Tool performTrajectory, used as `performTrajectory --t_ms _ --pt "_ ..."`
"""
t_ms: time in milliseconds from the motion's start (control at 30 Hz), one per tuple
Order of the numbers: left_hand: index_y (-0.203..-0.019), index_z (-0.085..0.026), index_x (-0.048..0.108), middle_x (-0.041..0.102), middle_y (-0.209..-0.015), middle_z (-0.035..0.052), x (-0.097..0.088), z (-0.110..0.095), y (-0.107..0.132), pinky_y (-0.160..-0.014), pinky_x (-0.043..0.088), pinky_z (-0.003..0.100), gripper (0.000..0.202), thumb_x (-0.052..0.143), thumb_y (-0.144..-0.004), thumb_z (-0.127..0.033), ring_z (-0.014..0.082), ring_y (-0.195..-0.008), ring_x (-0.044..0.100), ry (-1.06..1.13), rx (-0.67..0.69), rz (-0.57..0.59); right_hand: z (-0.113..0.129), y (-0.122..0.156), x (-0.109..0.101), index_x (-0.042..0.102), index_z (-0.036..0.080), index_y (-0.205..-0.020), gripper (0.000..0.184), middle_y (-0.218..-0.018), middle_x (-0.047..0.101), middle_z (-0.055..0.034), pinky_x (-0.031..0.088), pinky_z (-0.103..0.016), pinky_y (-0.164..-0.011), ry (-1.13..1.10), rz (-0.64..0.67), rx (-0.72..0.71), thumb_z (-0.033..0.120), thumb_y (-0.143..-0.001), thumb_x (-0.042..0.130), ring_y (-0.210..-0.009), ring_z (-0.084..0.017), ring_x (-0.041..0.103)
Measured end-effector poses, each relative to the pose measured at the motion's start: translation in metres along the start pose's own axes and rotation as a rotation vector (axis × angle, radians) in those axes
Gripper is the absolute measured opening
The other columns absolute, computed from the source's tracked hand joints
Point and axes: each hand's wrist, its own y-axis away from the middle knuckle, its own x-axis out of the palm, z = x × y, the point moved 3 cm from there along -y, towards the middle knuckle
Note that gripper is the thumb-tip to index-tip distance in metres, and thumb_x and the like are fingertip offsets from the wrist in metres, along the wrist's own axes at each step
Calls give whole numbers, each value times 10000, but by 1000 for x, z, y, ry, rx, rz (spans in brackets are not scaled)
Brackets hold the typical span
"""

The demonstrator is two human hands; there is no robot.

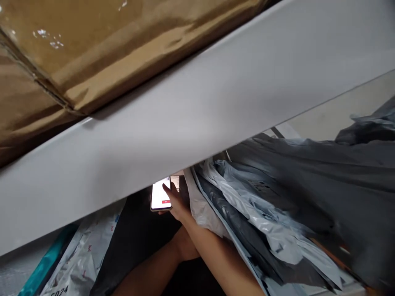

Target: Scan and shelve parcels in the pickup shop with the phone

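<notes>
My right hand (177,206) reaches forward under a white shelf board and is closed round a smartphone (159,197) with a lit white screen. Its thumb lies on the screen, and a small label or tag (175,182) shows just behind the phone. A second bare forearm (154,269) comes in from the lower left. It ends in a rounded shape (183,246) against the underside of my right forearm. I take that for my left hand, and its fingers are hidden.
A wide white shelf board (197,123) slants across the view, with a taped brown cardboard box (92,49) on it. Several grey and pale blue plastic mailer bags (277,205) are heaped at the right. White printed mailers (83,255) and a teal package (46,263) lie at the lower left.
</notes>
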Motion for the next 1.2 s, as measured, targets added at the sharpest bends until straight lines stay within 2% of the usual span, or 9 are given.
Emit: performTrajectory --t_ms 133,267,400,567,733,1067,1133,1200 --pt "-1506 -233 294 315 -1560 67 -5 -10 0 -1187 212 429 693 558 -886 -396 273 -1428 290 37 63 30 1 -4 -3 440 269 -1149 564 -805 583 10 499 -282 -340 5 22 4 660 -766 575 -558 -191 632" --pt "-1493 -247 317 380 -1527 65 -8 -18 0 -1189 209 425 667 553 -875 -335 264 -1411 327 -32 129 -10 -1 -6 -6 455 260 -1148 557 -848 632 -23 501 -293 -372 16 21 15 667 -781 553 -573 -201 645" --pt "-1446 -215 404 446 -1481 94 -7 -19 1 -1185 204 473 608 543 -861 -309 289 -1407 332 -182 215 -21 -2 -7 -8 469 254 -1146 530 -886 670 -47 505 -300 -395 25 9 16 652 -803 532 -589 -208 659" --pt "-1439 -195 410 488 -1446 105 -6 -18 1 -1174 232 477 602 530 -861 -315 295 -1387 367 -191 183 -14 -1 -5 -7 475 235 -1174 541 -894 681 -67 506 -307 -388 32 5 2 643 -821 517 -597 -224 672" --pt "-1392 -198 479 507 -1432 87 -4 -15 0 -1175 237 438 549 532 -860 -327 268 -1385 376 -190 201 -18 0 -4 -7 484 227 -1142 559 -824 658 -47 493 -300 -383 26 0 -13 671 -806 522 -549 -205 646" --pt "-1421 -218 449 528 -1414 52 -6 -15 -1 -1168 254 427 528 474 -899 -295 259 -1389 368 -178 145 -19 1 -5 -7 495 217 -1147 586 -773 630 -35 493 -300 -388 17 -1 -24 685 -797 534 -558 -205 633" --pt "-1448 -218 411 469 -1467 68 -7 -16 2 -1174 228 465 568 479 -891 -310 278 -1401 343 -283 170 24 1 -5 -8 495 212 -1151 576 -791 644 -47 489 -299 -383 21 -4 -25 671 -805 533 -565 -212 641" --pt "-1482 -225 345 341 -1545 97 -5 -16 12 -1168 163 569 675 543 -851 -356 334 -1427 271 -429 135 99 -1 -5 -11 494 214 -1153 582 -822 663 -65 484 -296 -372 28 -12 -20 670 -795 544 -582 -226 654"
